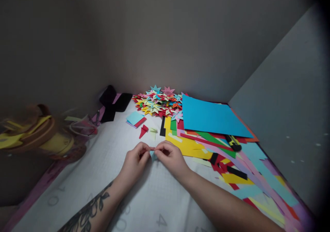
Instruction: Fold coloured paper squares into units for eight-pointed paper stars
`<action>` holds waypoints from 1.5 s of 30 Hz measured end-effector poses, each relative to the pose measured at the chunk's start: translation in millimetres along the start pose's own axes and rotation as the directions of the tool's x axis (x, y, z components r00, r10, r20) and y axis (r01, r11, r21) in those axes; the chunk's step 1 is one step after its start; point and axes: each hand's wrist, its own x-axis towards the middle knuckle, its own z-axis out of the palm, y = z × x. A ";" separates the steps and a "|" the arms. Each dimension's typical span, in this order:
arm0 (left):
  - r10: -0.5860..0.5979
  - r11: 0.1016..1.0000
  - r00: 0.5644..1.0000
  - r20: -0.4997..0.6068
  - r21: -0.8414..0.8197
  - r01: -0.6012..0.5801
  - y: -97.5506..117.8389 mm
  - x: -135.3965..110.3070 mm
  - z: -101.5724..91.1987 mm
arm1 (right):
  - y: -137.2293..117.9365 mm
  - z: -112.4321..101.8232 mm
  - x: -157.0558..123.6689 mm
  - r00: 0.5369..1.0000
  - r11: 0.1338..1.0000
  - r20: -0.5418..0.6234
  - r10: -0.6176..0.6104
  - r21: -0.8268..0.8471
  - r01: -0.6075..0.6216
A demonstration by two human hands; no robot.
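Observation:
Both my hands meet over the white sheet on the table, pinching a small light-blue folded paper piece (153,155) between them. My left hand (138,158) grips its left side with thumb and forefinger. From the right, my right hand (172,158) closes on the same piece, and its fingers hide part of it. Just beyond the hands lie a red folded paper piece (143,131) and a pale-yellow folded paper piece (153,133). Behind these rests a small stack of paper squares (135,118), light blue on top.
Many folded paper stars (160,103) are heaped at the back. To the right, a large blue sheet (213,118) overlies coloured paper, beside a yellow-black cutter (233,143) and paper strips (247,187). A transparent container (59,139) stands at left; black objects (121,103) lie behind.

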 end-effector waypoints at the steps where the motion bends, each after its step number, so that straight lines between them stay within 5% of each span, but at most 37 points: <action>1: 0.004 1.000 1.000 0.003 0.008 -0.004 0.4 0.0 0.1 | -0.7 -0.2 -0.2 1.000 1.000 -0.001 -0.008 -0.017 0.008; 15: -0.007 0.999 0.998 0.067 0.035 0.004 9.7 -1.5 -2.4 | -1.5 -5.7 0.0 0.994 0.987 0.045 -0.096 -0.125 0.101; 33: -0.135 0.971 0.978 0.159 -0.175 0.162 10.6 0.8 -0.3 | -1.1 -9.3 -1.2 0.995 0.978 0.058 -0.086 -0.186 0.096; 38: -0.196 0.919 0.952 0.234 -0.296 0.261 9.8 2.4 3.0 | -1.4 -8.7 -2.1 0.974 0.957 0.060 -0.219 -0.183 0.226; 45: -0.204 0.921 0.974 0.094 -0.318 0.224 8.2 1.7 5.3 | -5.8 -10.2 -4.3 0.972 0.959 0.107 -0.207 -0.174 0.224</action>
